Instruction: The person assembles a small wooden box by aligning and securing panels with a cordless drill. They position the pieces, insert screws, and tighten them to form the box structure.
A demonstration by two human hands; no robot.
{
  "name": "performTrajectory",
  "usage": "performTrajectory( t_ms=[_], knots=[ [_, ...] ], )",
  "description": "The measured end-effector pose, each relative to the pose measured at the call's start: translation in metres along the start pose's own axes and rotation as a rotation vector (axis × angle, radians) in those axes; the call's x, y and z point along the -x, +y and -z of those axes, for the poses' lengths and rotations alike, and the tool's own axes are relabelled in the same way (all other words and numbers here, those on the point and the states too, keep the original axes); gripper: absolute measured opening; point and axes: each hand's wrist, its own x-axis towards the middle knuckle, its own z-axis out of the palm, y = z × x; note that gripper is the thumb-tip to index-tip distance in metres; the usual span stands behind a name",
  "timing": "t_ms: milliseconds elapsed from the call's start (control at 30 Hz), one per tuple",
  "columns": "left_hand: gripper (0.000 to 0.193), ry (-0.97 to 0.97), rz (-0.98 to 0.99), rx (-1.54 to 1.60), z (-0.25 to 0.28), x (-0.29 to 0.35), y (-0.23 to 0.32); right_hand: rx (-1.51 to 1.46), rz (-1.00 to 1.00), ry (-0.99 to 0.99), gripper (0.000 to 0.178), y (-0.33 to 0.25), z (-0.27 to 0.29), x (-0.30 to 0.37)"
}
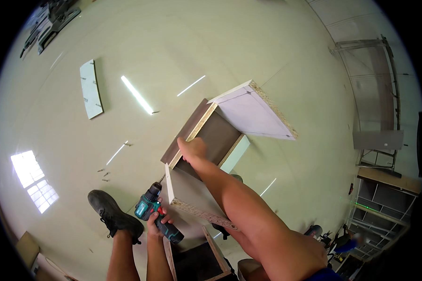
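Note:
My left hand (159, 221) is wrapped round the handle of a teal and black cordless drill (148, 206). The drill tilts up, and its bit comes close to the near left corner of a chipboard box frame (215, 133); whether it touches cannot be made out. My right hand (192, 149) grips the upper edge of the frame's long brown side board. A pale end panel (255, 110) with raw chipboard edges stands at the far end. The near end panel (192, 194) is partly covered by my right arm.
Several screws (104, 175) lie on the glossy floor at left, below a loose white board (91, 89). My left shoe (115, 213) is beside the drill. An open box (197, 262) stands at the bottom. Shelving (382, 201) and a person in blue (349, 243) are at right.

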Motion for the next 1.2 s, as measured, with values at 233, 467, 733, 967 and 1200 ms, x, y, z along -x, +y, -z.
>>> performTrajectory(
  t_ms=[233,467,733,967,1200],
  knots=[
    [0.025,0.055,0.009,-0.012,0.015,0.002,-0.001,0.083,-0.071,0.099,0.044,-0.010,0.002,0.007],
    [0.025,0.033,0.002,-0.055,0.007,0.001,-0.001,0.140,0.002,0.154,0.047,0.003,-0.005,-0.006],
    [0.065,-0.087,0.053,0.130,0.037,0.002,0.000,0.073,-0.011,0.100,0.041,0.001,-0.022,-0.020],
    [0.026,0.028,-0.009,0.009,-0.008,0.005,0.002,0.079,0.002,0.101,0.046,0.001,-0.020,-0.016],
    [0.028,0.003,0.012,0.028,0.005,0.005,0.000,-0.088,-0.068,0.070,0.044,-0.005,-0.012,0.001]
  ],
)
